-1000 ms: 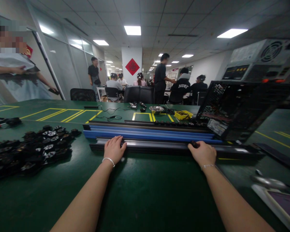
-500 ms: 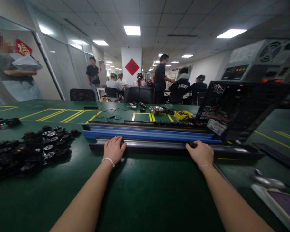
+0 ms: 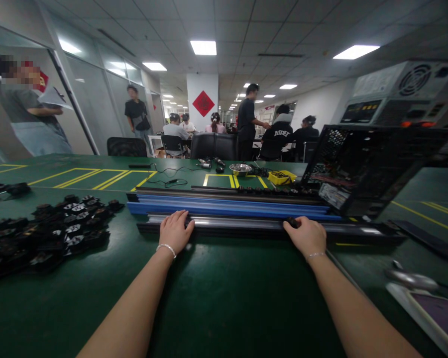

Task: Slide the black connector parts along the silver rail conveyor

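A long black rail with a shiny grey channel point(image 3: 239, 222) lies across the table before me. My left hand point(image 3: 173, 230) rests on it toward its left end, fingers closed around a small black part point(image 3: 187, 220) that is mostly hidden. Farther right, my right hand point(image 3: 309, 235) grips another small black part point(image 3: 291, 222) between thumb and fingers, at the rail's upper side. Whether either part sits inside the channel I cannot tell. Just behind lies a long blue rail point(image 3: 227, 205). To the left spreads a pile of black socket-like parts point(image 3: 76, 219).
An open black computer case point(image 3: 377, 169) stands at the right, with power supply units point(image 3: 392, 92) above it. A phone-like device point(image 3: 433, 311) lies at near right. Farther back are a metal bowl point(image 3: 240, 169) and a yellow tray point(image 3: 281, 177). Several people are in the room.
My right hand has shifted slightly left along the rail with the black part. My left hand holds its place. At far left, a standing person with papers has moved to the right.
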### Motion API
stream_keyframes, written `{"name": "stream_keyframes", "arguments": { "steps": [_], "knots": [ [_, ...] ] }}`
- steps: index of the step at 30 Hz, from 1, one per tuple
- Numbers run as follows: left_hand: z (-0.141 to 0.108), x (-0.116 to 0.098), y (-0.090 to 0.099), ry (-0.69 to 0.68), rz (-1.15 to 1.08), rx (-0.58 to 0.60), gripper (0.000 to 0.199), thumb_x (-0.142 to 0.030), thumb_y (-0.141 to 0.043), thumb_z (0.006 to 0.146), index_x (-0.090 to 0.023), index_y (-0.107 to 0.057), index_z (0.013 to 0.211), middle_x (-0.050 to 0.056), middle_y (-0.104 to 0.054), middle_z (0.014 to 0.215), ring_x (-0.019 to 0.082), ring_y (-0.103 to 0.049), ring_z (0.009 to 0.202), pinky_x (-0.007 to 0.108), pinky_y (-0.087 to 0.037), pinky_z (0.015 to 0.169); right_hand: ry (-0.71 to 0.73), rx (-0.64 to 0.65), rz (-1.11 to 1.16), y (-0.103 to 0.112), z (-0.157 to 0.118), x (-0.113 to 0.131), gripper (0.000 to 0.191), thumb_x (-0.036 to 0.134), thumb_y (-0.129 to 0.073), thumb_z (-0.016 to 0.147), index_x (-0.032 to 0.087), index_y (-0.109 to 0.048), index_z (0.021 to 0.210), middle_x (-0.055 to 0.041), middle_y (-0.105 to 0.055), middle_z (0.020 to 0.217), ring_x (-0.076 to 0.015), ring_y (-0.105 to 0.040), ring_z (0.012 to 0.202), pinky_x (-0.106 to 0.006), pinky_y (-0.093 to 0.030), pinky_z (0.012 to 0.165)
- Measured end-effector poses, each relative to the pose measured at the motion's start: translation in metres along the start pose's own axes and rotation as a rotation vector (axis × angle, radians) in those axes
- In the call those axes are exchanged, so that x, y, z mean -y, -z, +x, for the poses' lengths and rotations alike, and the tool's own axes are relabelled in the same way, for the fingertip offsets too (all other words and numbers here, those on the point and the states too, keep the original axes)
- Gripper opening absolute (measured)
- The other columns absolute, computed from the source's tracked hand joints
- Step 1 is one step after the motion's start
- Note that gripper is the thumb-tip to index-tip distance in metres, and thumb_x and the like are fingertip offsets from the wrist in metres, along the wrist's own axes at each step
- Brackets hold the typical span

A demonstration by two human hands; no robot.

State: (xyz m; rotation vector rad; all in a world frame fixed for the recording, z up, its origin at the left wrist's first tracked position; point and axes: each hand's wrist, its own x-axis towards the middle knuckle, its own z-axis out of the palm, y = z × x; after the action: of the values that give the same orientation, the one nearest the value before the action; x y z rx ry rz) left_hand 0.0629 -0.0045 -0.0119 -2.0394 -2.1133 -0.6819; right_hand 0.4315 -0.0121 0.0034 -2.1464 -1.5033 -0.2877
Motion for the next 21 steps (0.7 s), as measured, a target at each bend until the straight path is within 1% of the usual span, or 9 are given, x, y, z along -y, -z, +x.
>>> {"name": "stream_keyframes", "arguments": {
  "steps": [4, 11, 16, 21],
  "knots": [
    [0.0000, 0.0002, 0.0002, -0.002, 0.001, -0.003, 0.048, -0.044, -0.032, 0.083, -0.021, -0.049, 0.122, 0.004, -0.049, 0.130, 0.020, -0.039, 0.122, 0.040, -0.025, 0.104, 0.021, -0.002, 0.005, 0.0001, -0.0008, 0.0013, 0.035, 0.053, -0.047, 0.068, 0.020, -0.058, 0.073, -0.0069, -0.060, 0.073, -0.0238, -0.052, 0.077, -0.036, -0.035, 0.077],
    [0.0002, 0.0008, -0.0016, -0.008, 0.015, -0.022, 0.047, -0.044, -0.033, 0.083, -0.022, -0.050, 0.121, 0.004, -0.050, 0.129, 0.020, -0.040, 0.121, 0.039, -0.025, 0.103, 0.083, -0.044, 0.013, -0.0028, -0.0020, 0.0018, 0.034, 0.053, -0.048, 0.068, 0.020, -0.057, 0.070, -0.0059, -0.059, 0.070, -0.0228, -0.052, 0.074, -0.034, -0.036, 0.072],
    [-0.0001, 0.0001, -0.0006, 0.001, 0.018, -0.017, 0.047, -0.044, -0.033, 0.083, -0.023, -0.050, 0.121, 0.003, -0.050, 0.129, 0.020, -0.040, 0.121, 0.038, -0.025, 0.103, 0.111, -0.037, 0.029, -0.0026, -0.0025, 0.0025, 0.035, 0.054, -0.047, 0.069, 0.020, -0.056, 0.068, -0.0057, -0.059, 0.069, -0.0225, -0.052, 0.073, -0.035, -0.036, 0.071],
    [-0.0003, 0.0000, -0.0003, -0.004, 0.009, -0.009, 0.048, -0.044, -0.032, 0.083, -0.021, -0.050, 0.121, 0.004, -0.050, 0.130, 0.020, -0.040, 0.122, 0.039, -0.025, 0.103, 0.122, -0.030, 0.044, -0.0014, -0.0036, 0.0054, 0.035, 0.054, -0.047, 0.070, 0.021, -0.056, 0.068, -0.0056, -0.060, 0.069, -0.0223, -0.052, 0.073, -0.034, -0.036, 0.071]
  ]
}}
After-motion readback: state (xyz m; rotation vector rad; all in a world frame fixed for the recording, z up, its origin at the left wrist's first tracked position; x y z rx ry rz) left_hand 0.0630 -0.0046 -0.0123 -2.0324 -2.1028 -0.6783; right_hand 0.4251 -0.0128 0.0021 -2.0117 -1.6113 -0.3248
